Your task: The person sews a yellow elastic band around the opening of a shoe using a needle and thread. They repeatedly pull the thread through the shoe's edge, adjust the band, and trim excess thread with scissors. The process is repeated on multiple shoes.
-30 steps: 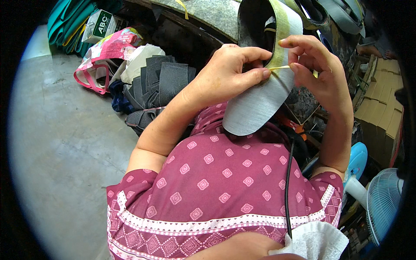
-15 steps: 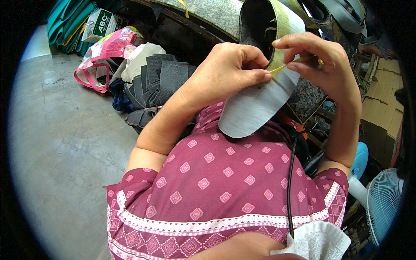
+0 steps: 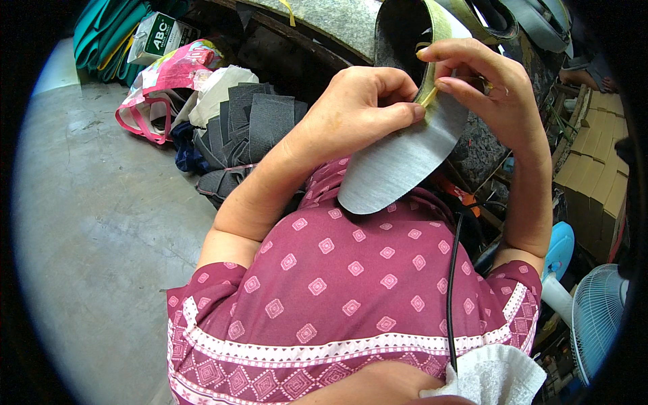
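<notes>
Far left of the grey piece (image 3: 398,165), green folded sheets (image 3: 108,44) stand on the floor (image 3: 101,196). Nearer to it follow a white-and-green box (image 3: 162,37), a pink bag (image 3: 152,101) and, closer again, a pile of dark grey cut pieces (image 3: 270,125).

At the grey piece's left edge is the left hand (image 3: 364,101). Its fingers are narrow: the thumb lies on the front face, the index is bent toward the edge, and the edge is gripped between them. The grey piece itself is held before the person's chest, rounded end down, its upper part curving into a loop. A thin yellow strip (image 3: 430,97) crosses its face between the two thumbs.

Right of the strip, the right hand (image 3: 496,84) has its thumb tip on the strip, closed toward partly hidden fingers; the index stands apart, its tip by the loop's edge.

Well right of the grey piece are stacked tan cardboard (image 3: 597,152) and, lower, a fan (image 3: 601,317).
</notes>
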A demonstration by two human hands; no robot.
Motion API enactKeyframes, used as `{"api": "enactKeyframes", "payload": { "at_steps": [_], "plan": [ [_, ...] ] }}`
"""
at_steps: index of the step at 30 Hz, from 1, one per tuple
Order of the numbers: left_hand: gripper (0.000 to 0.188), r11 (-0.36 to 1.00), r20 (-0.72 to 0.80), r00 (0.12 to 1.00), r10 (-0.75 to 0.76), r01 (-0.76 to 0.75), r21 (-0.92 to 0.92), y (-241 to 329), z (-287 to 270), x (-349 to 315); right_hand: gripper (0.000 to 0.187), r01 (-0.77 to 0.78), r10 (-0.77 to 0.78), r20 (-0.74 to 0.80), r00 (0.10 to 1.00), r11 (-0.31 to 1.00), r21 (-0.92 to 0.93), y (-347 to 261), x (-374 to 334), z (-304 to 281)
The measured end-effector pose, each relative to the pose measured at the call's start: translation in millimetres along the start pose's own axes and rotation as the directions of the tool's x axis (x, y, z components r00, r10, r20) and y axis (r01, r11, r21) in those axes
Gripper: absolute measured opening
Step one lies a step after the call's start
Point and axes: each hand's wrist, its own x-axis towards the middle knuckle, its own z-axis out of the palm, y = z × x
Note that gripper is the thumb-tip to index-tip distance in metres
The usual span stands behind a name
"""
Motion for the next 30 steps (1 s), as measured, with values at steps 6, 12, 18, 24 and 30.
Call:
{"api": "enactKeyframes", "payload": {
  "at_steps": [6,12,18,24,30],
  "plan": [
    [0.015,0.993,0.038,0.992,-0.120,0.119,0.027,1.5,-0.5,-1.7,0.037,-0.020,0.021,-0.008,1.000,0.999,0.041,-6.1,1.4,0.3],
    [0.016,0.984,0.045,0.999,0.015,-0.023,0.177,1.1,-2.6,-1.5,0.046,-0.006,0.006,0.092,0.996,1.000,-0.005,-11.1,-0.7,-11.6],
    [0.019,0.911,-0.017,0.978,0.207,-0.186,0.369,3.5,-0.4,-0.5,0.043,0.005,-0.005,0.076,0.997,1.000,0.002,-9.1,4.7,-13.9],
    [0.016,0.990,0.006,0.997,0.083,-0.083,0.111,3.2,-1.1,-0.8,0.040,0.021,-0.021,0.015,1.000,1.000,-0.004,-3.4,9.5,-6.3],
    [0.014,0.999,0.033,0.999,-0.005,0.004,0.044,0.3,-3.2,-0.6,0.039,-0.007,0.007,-0.012,1.000,1.000,0.014,-6.0,9.7,-1.3]
  ]
}}
